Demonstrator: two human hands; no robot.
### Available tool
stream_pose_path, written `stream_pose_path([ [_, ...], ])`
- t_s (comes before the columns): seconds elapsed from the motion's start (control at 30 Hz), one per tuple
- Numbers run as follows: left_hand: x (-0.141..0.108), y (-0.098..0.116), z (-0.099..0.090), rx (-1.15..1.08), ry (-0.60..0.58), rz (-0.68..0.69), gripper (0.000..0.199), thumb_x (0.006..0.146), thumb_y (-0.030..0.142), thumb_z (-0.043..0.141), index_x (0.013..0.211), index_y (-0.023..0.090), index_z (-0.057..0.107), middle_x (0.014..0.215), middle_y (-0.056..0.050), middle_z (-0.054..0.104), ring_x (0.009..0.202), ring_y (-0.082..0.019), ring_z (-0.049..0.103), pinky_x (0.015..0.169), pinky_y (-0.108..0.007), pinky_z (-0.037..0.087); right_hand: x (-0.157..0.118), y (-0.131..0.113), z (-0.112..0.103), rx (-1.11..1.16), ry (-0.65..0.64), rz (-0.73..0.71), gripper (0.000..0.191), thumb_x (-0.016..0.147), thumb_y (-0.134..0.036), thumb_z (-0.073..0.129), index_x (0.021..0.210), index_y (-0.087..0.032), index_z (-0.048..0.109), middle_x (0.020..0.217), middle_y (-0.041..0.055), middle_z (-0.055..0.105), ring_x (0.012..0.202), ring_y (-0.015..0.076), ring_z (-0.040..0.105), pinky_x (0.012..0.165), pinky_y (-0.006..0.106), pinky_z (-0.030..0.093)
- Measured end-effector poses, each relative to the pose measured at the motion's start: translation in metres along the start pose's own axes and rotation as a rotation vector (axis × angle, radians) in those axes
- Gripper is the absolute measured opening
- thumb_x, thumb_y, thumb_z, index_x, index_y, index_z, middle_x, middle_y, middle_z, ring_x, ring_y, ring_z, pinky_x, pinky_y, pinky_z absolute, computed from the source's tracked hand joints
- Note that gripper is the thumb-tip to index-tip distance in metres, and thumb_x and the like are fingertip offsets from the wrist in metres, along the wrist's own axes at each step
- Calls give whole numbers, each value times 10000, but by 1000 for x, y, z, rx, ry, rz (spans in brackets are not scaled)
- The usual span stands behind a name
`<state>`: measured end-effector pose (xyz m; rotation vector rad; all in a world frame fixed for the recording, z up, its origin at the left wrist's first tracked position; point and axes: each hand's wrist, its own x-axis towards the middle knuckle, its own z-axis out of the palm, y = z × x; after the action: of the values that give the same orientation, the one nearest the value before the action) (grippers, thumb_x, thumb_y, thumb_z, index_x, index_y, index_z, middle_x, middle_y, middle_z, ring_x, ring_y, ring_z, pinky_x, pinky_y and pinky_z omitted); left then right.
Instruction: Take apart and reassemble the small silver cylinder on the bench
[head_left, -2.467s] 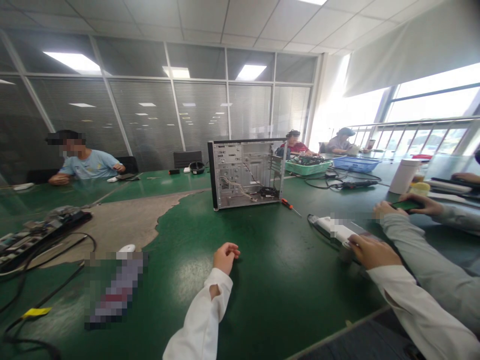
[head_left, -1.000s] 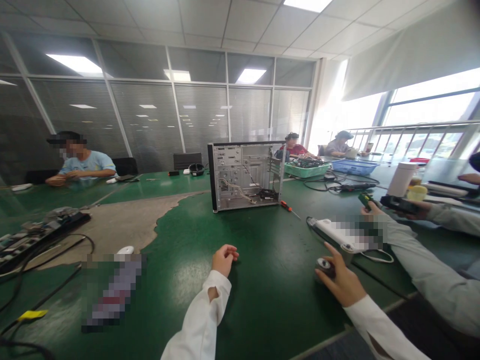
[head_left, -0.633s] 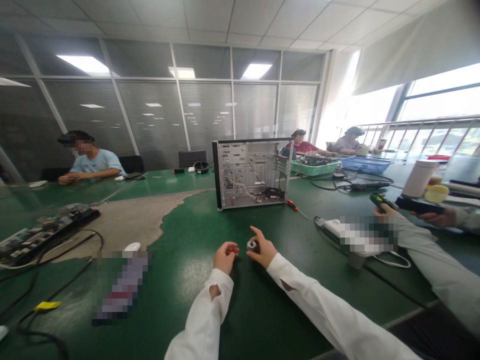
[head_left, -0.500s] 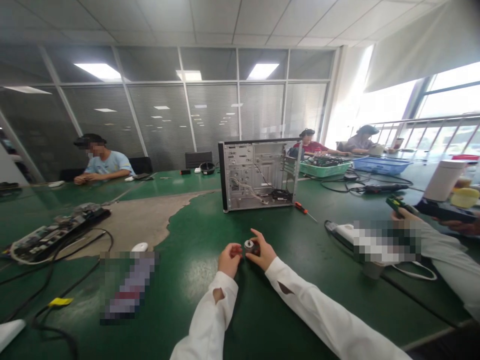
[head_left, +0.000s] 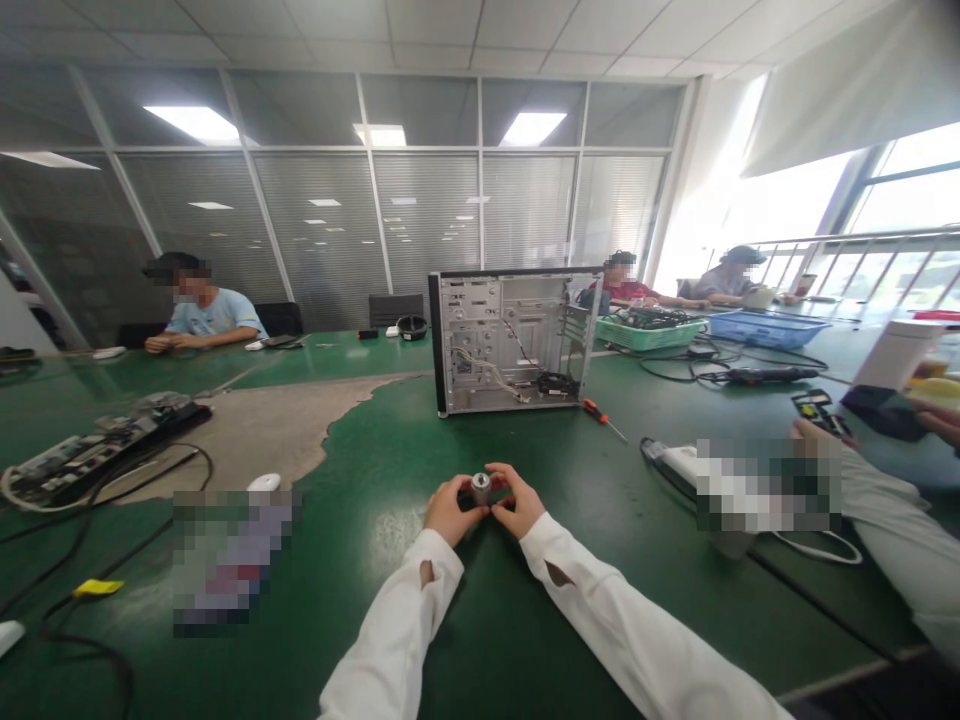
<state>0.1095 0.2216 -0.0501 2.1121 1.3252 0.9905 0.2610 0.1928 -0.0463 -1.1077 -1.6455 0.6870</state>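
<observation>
A small silver metal cylinder [head_left: 481,488] with a dark centre on its round top is upright between my two hands, just above the green table or on it; I cannot tell which. My left hand [head_left: 448,512] curls its thumb and fingers round the left side of the cylinder. From the right, my right hand [head_left: 520,503] has its thumb and fingertips bent in against the cylinder. Beyond both hands stands an opened computer case [head_left: 517,340], its side panel off and some cables inside. An orange-handled screwdriver [head_left: 602,418] lies beside its right corner.
At left lie a power strip [head_left: 112,450], black cables and a blurred-out purplish item [head_left: 240,570]. Green [head_left: 649,340] and blue [head_left: 769,333] baskets stand at the back right. A co-worker's sleeve [head_left: 885,510] reaches in at right, the hand holding a small circuit board. Other people sit farther off.
The left hand has moved in and taken hold of the cylinder, which the right hand alone held before. The cylinder has shifted slightly left. The view has tilted and turned a little.
</observation>
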Motion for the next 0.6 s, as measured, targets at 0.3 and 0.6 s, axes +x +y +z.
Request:
stream_pose_path([
  [0.3, -2, 5, -4, 44, 13, 36, 299, 541, 256, 656, 824, 196, 581, 834, -23, 595, 813, -180, 515, 722, -281, 370, -3, 1, 0, 10, -34, -2, 635, 541, -76, 525, 1114, -260, 322, 962, 22, 508, 869, 163, 505, 571, 243, 440],
  [0.6, -3, 13, -8, 24, 97, 96, 279, 552, 217, 650, 816, 205, 559, 850, -7, 583, 814, -171, 503, 726, -281, 364, 3, 21, 2, 256, -29, 115, 524, 605, -271, 611, 1055, -240, 345, 937, 37, 520, 879, 168, 512, 557, 246, 426],
])
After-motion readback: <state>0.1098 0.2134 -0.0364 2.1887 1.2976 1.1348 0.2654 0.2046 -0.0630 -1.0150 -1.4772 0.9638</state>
